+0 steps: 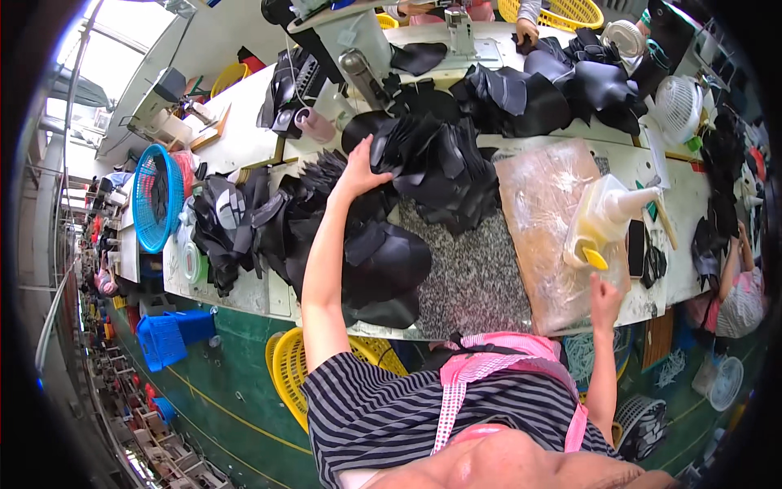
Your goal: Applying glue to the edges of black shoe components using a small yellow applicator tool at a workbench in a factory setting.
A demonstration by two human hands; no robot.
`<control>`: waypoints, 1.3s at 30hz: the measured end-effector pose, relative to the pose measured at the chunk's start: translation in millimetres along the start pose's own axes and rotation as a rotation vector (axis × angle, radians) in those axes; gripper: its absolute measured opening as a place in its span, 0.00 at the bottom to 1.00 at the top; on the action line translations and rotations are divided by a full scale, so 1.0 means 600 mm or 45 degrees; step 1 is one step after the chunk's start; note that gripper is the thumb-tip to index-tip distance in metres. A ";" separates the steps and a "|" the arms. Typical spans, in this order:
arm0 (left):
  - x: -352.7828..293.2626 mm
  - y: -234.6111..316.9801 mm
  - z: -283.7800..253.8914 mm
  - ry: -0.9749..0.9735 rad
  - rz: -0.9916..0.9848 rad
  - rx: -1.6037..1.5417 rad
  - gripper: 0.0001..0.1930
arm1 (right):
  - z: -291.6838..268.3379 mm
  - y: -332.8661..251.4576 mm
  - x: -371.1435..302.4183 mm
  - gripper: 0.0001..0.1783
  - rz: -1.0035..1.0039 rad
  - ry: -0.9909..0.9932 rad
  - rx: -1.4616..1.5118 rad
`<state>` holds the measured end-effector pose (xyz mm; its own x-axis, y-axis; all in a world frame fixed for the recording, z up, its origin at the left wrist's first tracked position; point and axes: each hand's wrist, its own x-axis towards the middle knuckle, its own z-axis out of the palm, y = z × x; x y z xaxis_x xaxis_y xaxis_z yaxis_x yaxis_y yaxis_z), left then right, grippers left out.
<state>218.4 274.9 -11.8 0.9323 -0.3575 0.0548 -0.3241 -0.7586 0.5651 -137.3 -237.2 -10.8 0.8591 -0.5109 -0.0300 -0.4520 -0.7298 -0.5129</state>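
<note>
My left hand (361, 173) reaches across the table to a heap of black, leather-like cut pieces (444, 167). Its thumb and fingers are spread at the heap's left edge, seemingly touching it. Closer to me lies another pile of black pieces (379, 265), under my left forearm. My right hand (604, 301) is closed over the near edge of a board wrapped in clear film (533, 220); whatever its fingers hold, if anything, is hidden. Just beyond that hand, a translucent bottle (607, 216) of yellowish liquid with a cone-shaped spout lies on the board, a yellow piece (595, 258) at its near end.
Scissors (654, 265) and a dark phone (636, 244) lie right of the bottle. A steel flask (358, 73) stands behind the heap, near a sewing machine (460, 37). Another person's hand (527, 33) is at the far side. A yellow basket (293, 367) sits below the table edge.
</note>
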 end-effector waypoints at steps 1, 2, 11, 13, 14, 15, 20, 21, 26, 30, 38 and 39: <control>0.017 -0.017 0.011 -0.091 -0.020 -0.067 0.53 | 0.011 -0.010 -0.016 0.29 -0.078 -0.037 0.057; 0.036 -0.039 0.018 -0.119 0.025 -0.037 0.52 | 0.028 -0.026 -0.030 0.27 -0.148 -0.074 0.108; 0.171 -0.126 0.054 -0.511 -0.032 -0.112 0.49 | 0.185 -0.282 0.122 0.26 -0.057 -0.375 1.065; 0.184 -0.117 0.060 -0.470 0.086 0.062 0.48 | 0.252 -0.291 0.167 0.32 0.028 -0.403 1.179; 0.190 -0.103 0.062 -0.499 0.054 0.099 0.47 | 0.282 -0.292 0.185 0.37 0.081 -0.471 1.190; 0.196 -0.089 0.061 -0.520 0.019 0.138 0.47 | 0.308 -0.292 0.198 0.41 0.125 -0.540 1.202; 0.172 -0.080 0.038 -0.563 0.109 0.036 0.43 | 0.301 -0.348 0.195 0.57 -0.017 -0.501 0.642; 0.166 -0.082 0.037 -0.549 0.143 -0.211 0.42 | 0.291 -0.362 0.195 0.57 -0.036 -0.516 0.650; 0.165 -0.016 0.041 -0.755 0.064 -0.547 0.36 | 0.299 -0.381 0.190 0.42 0.033 -0.636 0.982; 0.165 0.000 0.065 -0.766 -0.251 -0.817 0.30 | 0.348 -0.367 0.195 0.36 0.103 -0.661 1.280; 0.068 0.100 0.210 0.312 -0.186 -0.293 0.21 | 0.294 -0.369 0.226 0.31 0.373 -0.892 1.443; 0.049 0.117 0.218 0.329 -0.202 -0.363 0.21 | 0.274 -0.362 0.229 0.32 0.469 -0.982 1.412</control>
<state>201.8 140.1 -78.3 0.9885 -0.0724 0.1325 -0.1493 -0.5990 0.7867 118.6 -74.0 -44.5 0.8119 0.0472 -0.5819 -0.5658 0.3093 -0.7643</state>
